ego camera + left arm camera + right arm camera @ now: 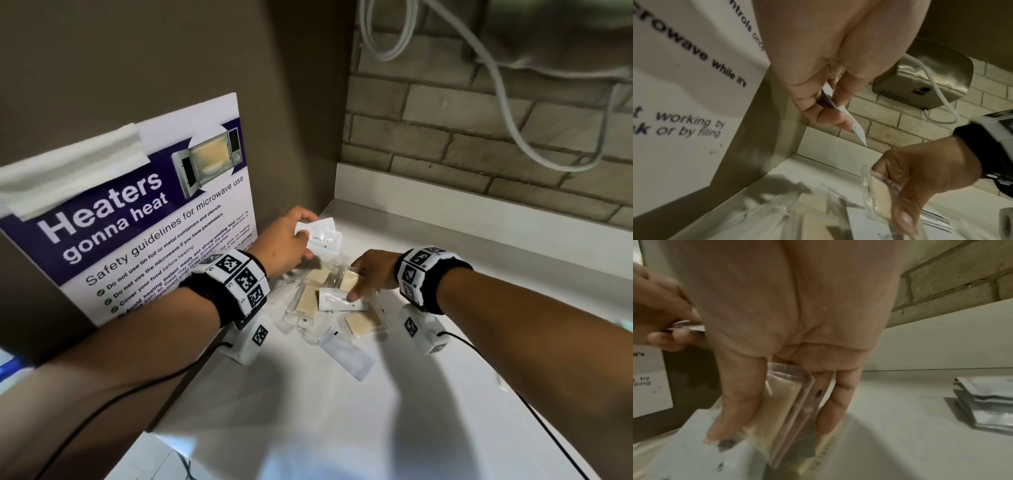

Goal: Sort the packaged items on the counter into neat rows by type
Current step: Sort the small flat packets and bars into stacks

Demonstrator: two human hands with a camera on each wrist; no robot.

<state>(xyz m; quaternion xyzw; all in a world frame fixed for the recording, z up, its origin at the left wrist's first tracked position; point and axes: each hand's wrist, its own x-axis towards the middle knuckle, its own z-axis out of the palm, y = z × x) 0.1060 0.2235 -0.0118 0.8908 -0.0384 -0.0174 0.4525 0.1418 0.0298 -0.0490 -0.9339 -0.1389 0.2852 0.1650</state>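
A loose pile of packets [308, 308] lies on the white counter [479, 246] near the back left corner: clear packets with beige pads, clear sleeves and white sachets. My left hand [303, 228] is raised behind the pile and pinches a few white sachets [322, 236] between thumb and fingers; the left wrist view shows those white sachets [838, 112] edge-on in the left hand [835, 105]. My right hand [356, 282] grips a clear packet with a beige pad [349, 279] over the pile. In the right wrist view the right hand [772, 426] holds this clear packet [789, 402] upright, with the thumb tip touching a white sachet [694, 459] below.
A microwave safety poster [137, 222] leans on the left wall, close to my left wrist. A brick wall [479, 137] with a white cable [507, 102] stands behind. A metal wall unit [925, 82] hangs there. Stacked silvery sachets [986, 405] lie to the right. A long white sachet [346, 354] fronts the pile.
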